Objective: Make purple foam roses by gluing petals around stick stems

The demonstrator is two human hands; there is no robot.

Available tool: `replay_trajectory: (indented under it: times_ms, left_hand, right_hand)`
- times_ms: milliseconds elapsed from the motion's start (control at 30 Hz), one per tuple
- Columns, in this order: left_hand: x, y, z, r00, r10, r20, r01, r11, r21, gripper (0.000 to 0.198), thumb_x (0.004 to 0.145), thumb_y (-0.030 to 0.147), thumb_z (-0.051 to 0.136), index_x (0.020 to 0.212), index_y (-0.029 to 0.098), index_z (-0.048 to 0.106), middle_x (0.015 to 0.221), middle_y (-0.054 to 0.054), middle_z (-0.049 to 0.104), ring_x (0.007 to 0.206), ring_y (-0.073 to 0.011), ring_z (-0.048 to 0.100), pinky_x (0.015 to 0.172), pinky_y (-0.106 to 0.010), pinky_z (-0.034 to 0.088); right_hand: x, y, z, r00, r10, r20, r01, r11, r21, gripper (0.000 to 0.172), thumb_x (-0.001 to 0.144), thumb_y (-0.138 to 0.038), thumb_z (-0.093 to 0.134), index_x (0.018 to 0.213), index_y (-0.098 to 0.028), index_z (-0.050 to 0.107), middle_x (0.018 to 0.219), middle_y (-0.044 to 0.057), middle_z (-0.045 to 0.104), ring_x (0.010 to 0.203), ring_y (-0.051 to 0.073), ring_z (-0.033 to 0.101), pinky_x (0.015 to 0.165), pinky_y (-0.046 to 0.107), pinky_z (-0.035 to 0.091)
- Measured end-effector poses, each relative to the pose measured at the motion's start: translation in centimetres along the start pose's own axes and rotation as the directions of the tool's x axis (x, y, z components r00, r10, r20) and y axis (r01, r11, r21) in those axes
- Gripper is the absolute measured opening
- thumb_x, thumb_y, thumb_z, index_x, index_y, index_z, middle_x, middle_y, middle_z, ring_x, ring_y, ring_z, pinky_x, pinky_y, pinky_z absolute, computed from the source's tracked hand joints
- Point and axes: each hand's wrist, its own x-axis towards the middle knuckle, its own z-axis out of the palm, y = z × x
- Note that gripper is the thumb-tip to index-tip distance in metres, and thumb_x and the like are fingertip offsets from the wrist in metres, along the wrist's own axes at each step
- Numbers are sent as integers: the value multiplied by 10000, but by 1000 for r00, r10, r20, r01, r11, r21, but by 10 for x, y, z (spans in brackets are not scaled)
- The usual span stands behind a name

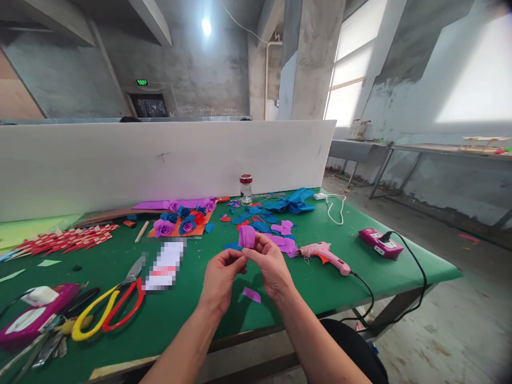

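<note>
A small purple crepe-paper flower (247, 237), rolled into a cup shape, is held upright above the table. My right hand (274, 266) pinches it from the right side between thumb and fingers. Just below the flower, the fingertips of my left hand (223, 274) are closed at its base, touching my right thumb; a stem there is too small to make out. A loose purple petal (252, 295) lies under my hands. To the right rests a pink glue gun (326, 256), its nozzle by purple paper strips (284, 244).
Finished paper roses (187, 225) sit on an orange sheet. Blue crepe paper (290, 202) and a red-lidded jar (246, 189) stand behind. Scissors (116, 301) and red-white paper strips (68, 240) lie left. A purple power strip (381, 244) with cable is right. A white board (168, 160) closes the back.
</note>
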Motion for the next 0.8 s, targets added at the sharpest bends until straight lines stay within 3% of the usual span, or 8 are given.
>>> replay_trajectory:
  times_ms: [233, 333, 433, 533, 800]
  left_hand:
    - [-1, 2, 1, 1000, 1, 15, -1, 1000, -26, 198, 609, 298, 796, 636, 151, 666, 582, 22, 586, 550, -90, 488, 571, -221, 400]
    - [1, 7, -3, 997, -20, 78, 22, 1000, -22, 215, 585, 284, 811, 719, 158, 700, 706, -15, 649, 652, -129, 556, 602, -234, 435]
    - [8, 10, -11, 1000, 0, 28, 0, 1000, 7, 261, 600, 306, 805, 806, 167, 726, 798, -44, 670, 745, -152, 574, 605, -224, 433]
    - [14, 10, -16, 1000, 21, -20, -20, 999, 28, 278, 632, 368, 788, 809, 159, 743, 743, -44, 651, 692, -133, 538, 587, -217, 413]
    - [12, 13, -15, 1000, 8, 30, -5, 995, -99, 293, 583, 372, 822, 783, 164, 768, 758, -58, 692, 625, -118, 514, 591, -232, 420]
  right_hand:
    - [0, 6, 0, 1000, -4, -13, 5, 999, 45, 315, 609, -174, 741, 917, -190, 677, 810, 0, 707, 708, 129, 603, 648, 229, 442]
    - [1, 4, -1, 998, -27, -58, 29, 999, 34, 299, 614, -189, 747, 907, -184, 691, 828, 11, 720, 739, 138, 625, 696, 244, 462]
    - [1, 0, -2, 996, -41, -85, 43, 999, 21, 331, 606, -197, 763, 931, -185, 699, 840, 18, 731, 751, 144, 638, 728, 260, 478]
    - [-2, -3, 0, 998, 19, -66, -19, 1000, 11, 379, 577, -205, 789, 944, -178, 698, 778, 15, 734, 676, 142, 637, 695, 273, 492]
    - [-7, -1, 4, 999, 47, 15, -47, 999, -19, 391, 584, -206, 801, 956, -170, 686, 845, 38, 751, 733, 156, 662, 708, 273, 493]
